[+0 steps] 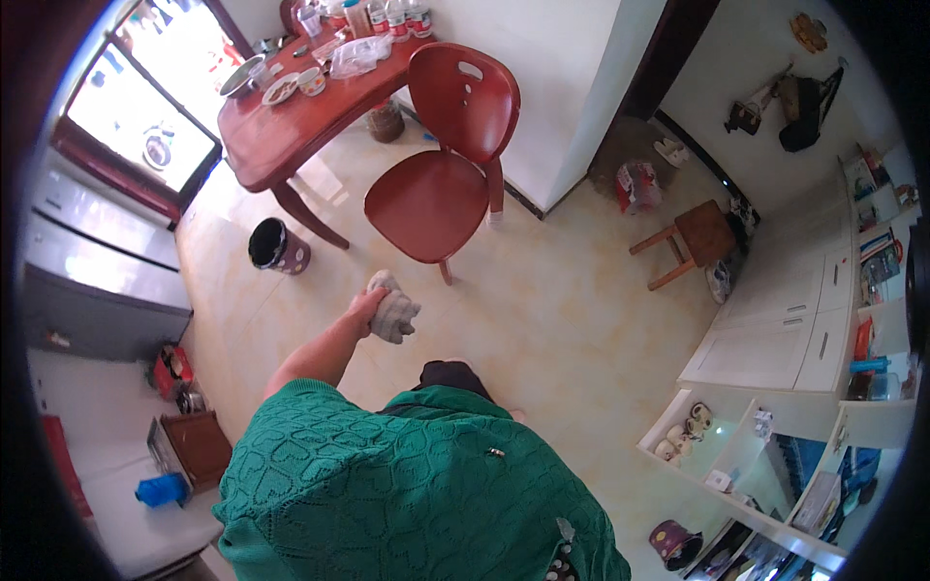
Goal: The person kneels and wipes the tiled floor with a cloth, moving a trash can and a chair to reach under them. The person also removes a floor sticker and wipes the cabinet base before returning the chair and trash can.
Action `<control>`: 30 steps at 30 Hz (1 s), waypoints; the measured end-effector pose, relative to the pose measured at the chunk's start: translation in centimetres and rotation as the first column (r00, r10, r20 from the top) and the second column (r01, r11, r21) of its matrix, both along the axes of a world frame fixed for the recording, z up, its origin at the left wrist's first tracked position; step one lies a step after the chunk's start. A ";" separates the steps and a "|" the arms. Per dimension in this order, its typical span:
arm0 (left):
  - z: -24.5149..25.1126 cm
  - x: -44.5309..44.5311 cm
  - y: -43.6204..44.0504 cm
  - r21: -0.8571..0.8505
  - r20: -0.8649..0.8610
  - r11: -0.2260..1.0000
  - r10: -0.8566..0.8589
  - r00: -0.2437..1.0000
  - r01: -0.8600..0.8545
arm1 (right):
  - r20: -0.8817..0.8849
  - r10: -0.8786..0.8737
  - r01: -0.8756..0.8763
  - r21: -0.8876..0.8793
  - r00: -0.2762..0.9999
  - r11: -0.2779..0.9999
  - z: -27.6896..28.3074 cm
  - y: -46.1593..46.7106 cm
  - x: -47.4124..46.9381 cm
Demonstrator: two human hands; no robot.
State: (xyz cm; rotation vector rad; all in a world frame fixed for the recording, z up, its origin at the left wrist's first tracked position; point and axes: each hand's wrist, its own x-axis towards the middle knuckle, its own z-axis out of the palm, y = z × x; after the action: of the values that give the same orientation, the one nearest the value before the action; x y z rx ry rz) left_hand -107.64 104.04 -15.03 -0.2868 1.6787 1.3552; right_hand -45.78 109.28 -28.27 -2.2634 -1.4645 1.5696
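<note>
My left hand (365, 306) is closed around a crumpled grey cloth (394, 314), held out over the tiled floor in front of my body. Folds of the cloth hang past my fingers on the right. My right hand is out of view. Ahead of me a red wooden chair (430, 203) stands beside a red wooden table (290, 138). On the table are a plate of food (281, 88), a patterned cup (311, 81), a metal bowl (240, 78), a clear plastic bag (361, 56) and several bottles (397, 18).
A dark purple bin (290, 254) stands near the table leg, left of the chair. At the right are a wooden stool (703, 234), a red and white bag (639, 187) and a white cabinet (770, 341) with shelves. Another purple bin (670, 541) is at the lower right.
</note>
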 end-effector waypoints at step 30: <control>-0.5 12.5 41.1 0.461 0.369 0.882 -0.088 0.925 -0.100 | -0.271 -0.437 0.361 -0.287 0.858 0.887 -1.0 58.5 -3.3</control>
State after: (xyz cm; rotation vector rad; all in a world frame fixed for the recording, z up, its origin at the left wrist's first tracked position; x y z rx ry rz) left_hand -95.11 145.16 -15.51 -0.2477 0.9866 1.5518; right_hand -49.06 167.81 -29.26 -2.0849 -0.7018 1.9186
